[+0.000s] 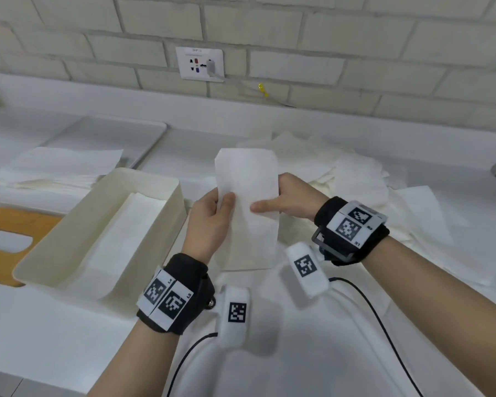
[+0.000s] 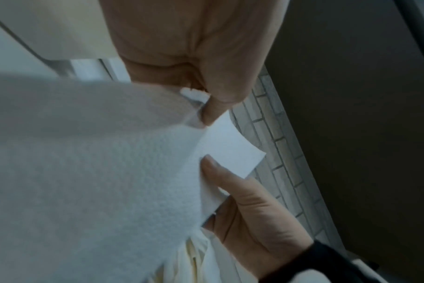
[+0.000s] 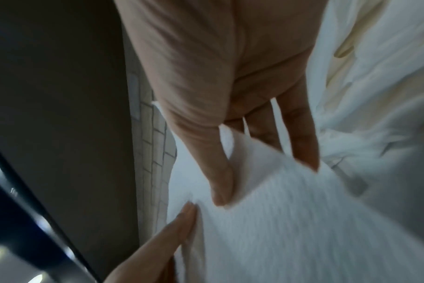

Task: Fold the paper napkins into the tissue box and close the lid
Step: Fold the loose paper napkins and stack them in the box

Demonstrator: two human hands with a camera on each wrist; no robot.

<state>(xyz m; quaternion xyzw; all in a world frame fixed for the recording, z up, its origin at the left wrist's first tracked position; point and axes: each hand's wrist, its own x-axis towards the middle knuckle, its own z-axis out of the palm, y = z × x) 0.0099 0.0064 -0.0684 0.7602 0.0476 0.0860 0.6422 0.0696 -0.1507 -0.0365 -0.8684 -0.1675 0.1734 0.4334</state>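
Observation:
A folded white paper napkin (image 1: 249, 179) stands upright in the air between both hands, above the counter. My left hand (image 1: 212, 216) pinches its left edge with the thumb in front. My right hand (image 1: 287, 200) pinches the right edge, thumb across the front and fingers behind. In the left wrist view the napkin (image 2: 109, 162) fills the frame, with the left thumb tip (image 2: 213, 109) on its corner. In the right wrist view the right thumb presses on the napkin (image 3: 278, 220). The cream tissue box (image 1: 161, 179) stands open at the left with white napkins lying inside. Its wooden lid (image 1: 9, 222) lies flat, left of the box.
A loose heap of unfolded napkins (image 1: 355, 179) covers the counter behind and right of my hands. A stack of napkins (image 1: 58, 164) lies on a white tray (image 1: 143, 130) at the back left. A wall socket (image 1: 199, 63) sits on the brick wall. Black cables trail from both wristbands.

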